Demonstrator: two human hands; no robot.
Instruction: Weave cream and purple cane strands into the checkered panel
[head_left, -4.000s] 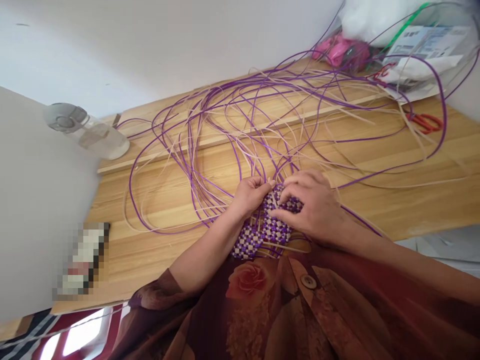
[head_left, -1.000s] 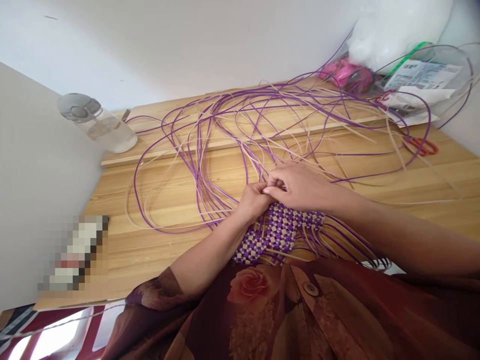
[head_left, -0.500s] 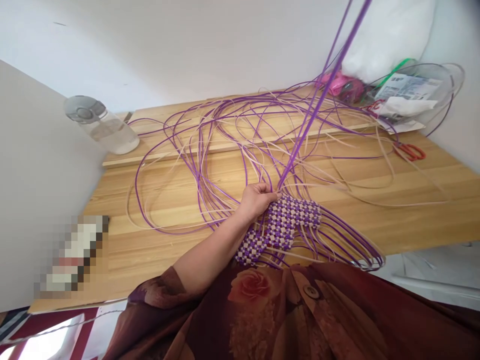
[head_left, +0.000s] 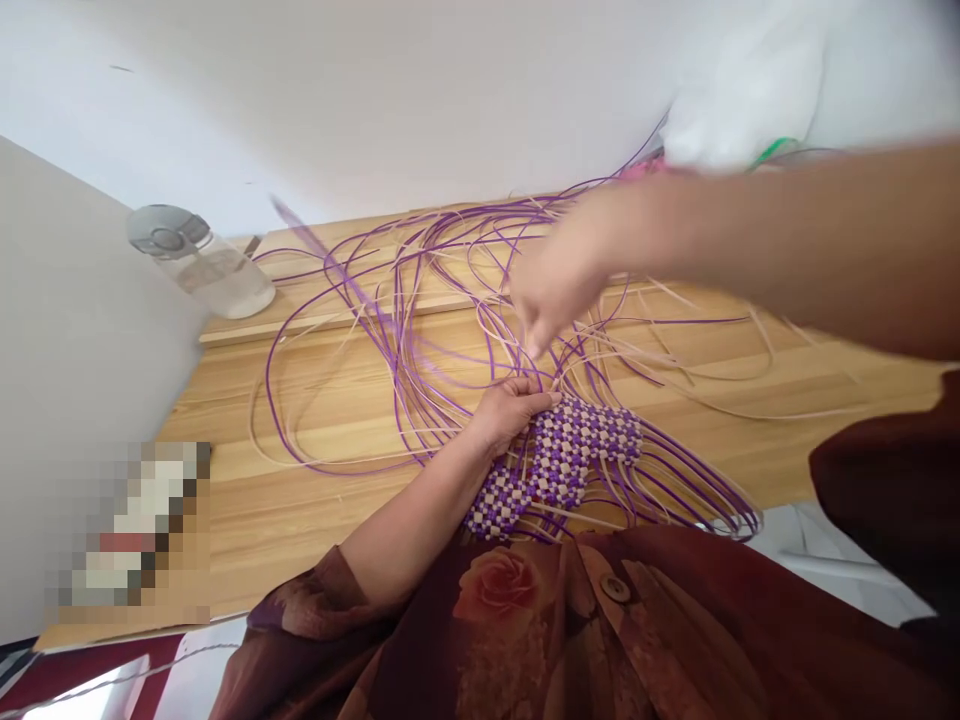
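Note:
A woven piece (head_left: pixel 589 440) of purple and cream plastic strips in a checked pattern lies at the table's front edge, close to my body. My left hand (head_left: pixel 510 410) pinches its upper left edge between thumb and fingers. Just above that, my right hand (head_left: pixel 562 275) is blurred by motion, its fingers closed and pointing down toward the edge; any strip in them cannot be made out clearly. Long loose purple and cream strips (head_left: pixel 405 330) fan out behind the weave. More strips (head_left: pixel 697 470) curve out from its right side.
A clear water bottle (head_left: pixel 214 265) with a grey lid stands at the back left. A blurred-out object (head_left: pixel 142 530) lies at the left edge of the wooden table (head_left: pixel 247 540). White plastic bag (head_left: pixel 742 90) sits at the back right, partly behind my right forearm.
My right hand has come into view from the right, down near the weave. The purple strips that stretched up to the upper right now trail blurred toward the left. My left hand keeps its hold.

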